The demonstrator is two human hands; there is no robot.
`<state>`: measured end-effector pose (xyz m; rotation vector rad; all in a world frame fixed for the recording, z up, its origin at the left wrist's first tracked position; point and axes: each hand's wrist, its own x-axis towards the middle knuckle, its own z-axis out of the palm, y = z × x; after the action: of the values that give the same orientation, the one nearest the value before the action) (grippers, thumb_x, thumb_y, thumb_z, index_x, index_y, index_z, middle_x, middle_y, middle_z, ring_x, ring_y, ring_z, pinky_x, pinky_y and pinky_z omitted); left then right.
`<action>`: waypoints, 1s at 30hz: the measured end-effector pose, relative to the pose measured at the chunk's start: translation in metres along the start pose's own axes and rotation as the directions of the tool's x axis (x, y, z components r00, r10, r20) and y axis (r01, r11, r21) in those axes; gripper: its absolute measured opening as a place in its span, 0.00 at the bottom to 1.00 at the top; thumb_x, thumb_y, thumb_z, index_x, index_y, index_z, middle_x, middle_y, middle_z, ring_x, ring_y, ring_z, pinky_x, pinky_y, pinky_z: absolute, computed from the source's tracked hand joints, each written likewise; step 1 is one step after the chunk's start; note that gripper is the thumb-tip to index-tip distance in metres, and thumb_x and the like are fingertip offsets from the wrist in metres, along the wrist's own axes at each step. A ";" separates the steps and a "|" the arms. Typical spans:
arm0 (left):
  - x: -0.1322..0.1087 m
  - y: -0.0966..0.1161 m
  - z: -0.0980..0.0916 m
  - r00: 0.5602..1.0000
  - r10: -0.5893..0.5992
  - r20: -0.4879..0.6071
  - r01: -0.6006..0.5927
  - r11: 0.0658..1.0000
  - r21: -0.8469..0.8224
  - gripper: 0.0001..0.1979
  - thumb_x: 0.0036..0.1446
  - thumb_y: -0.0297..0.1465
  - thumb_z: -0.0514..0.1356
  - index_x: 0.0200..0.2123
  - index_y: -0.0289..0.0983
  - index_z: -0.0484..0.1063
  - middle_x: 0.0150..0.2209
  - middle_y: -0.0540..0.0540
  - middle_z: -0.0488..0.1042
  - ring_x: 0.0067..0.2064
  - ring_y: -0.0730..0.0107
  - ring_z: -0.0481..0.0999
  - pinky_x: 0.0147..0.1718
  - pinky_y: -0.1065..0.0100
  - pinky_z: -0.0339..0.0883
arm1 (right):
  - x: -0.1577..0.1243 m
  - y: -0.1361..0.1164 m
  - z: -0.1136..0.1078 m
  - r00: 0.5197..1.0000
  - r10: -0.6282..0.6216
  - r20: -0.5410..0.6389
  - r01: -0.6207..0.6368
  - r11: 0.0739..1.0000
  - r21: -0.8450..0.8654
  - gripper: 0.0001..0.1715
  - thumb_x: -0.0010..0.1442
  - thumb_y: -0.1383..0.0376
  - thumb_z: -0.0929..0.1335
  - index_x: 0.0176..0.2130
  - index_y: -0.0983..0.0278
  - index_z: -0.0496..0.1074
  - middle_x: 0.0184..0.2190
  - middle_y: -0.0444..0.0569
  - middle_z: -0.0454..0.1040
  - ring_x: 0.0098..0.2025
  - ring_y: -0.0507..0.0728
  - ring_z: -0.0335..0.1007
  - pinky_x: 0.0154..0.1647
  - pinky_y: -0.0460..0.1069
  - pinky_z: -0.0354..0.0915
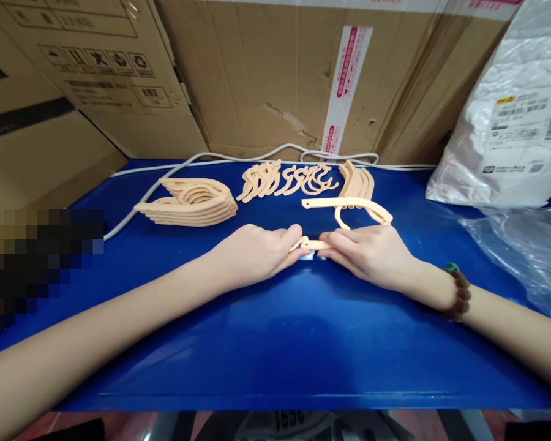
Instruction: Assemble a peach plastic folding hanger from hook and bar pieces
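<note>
Toward the worktop's (257,343) far left edge, I'm seeing a stack of peach hanger arms (193,205) lying flat. At the middle, my left hand (257,254) is pinching one end of a small peach piece (311,244), fingers narrow around it. My right hand (371,251) is gripping the other end (a hooked hanger part (349,205) is lying just beyond).

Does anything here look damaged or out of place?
The cardboard box behind the blue table has a torn, scuffed patch beside its tape strip. Otherwise the peach parts lie in neat groups.
</note>
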<state>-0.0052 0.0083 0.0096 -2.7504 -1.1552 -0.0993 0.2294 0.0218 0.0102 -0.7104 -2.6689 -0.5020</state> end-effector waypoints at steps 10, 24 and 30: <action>-0.002 -0.003 0.008 0.940 0.189 -0.283 -0.114 0.959 0.261 0.18 0.71 0.35 0.41 0.32 0.36 0.62 0.22 0.49 0.69 0.19 0.67 0.71 0.16 0.67 0.45 | 0.001 0.000 0.000 0.991 0.064 0.119 -0.083 0.984 0.160 0.27 0.72 0.54 0.54 0.38 0.65 0.73 0.24 0.44 0.75 0.24 0.50 0.69 0.24 0.47 0.48; -0.006 0.005 -0.001 0.891 0.268 -0.367 -0.090 0.895 0.437 0.14 0.67 0.36 0.51 0.28 0.38 0.61 0.22 0.51 0.65 0.22 0.68 0.68 0.19 0.66 0.53 | 0.001 0.003 -0.003 0.962 0.082 0.261 -0.165 0.935 0.315 0.29 0.71 0.51 0.52 0.41 0.64 0.74 0.25 0.46 0.75 0.24 0.52 0.66 0.27 0.46 0.51; -0.007 0.004 0.003 0.889 0.253 -0.381 -0.108 0.926 0.362 0.14 0.67 0.36 0.51 0.28 0.38 0.62 0.21 0.51 0.67 0.22 0.69 0.69 0.19 0.66 0.52 | 0.000 0.002 -0.001 0.972 0.057 0.227 -0.129 0.940 0.315 0.27 0.72 0.53 0.54 0.42 0.64 0.74 0.27 0.47 0.77 0.25 0.51 0.69 0.26 0.46 0.52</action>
<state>-0.0070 0.0015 0.0056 -2.3592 -0.7152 -0.4159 0.2307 0.0233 0.0114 -0.8228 -2.7986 0.0521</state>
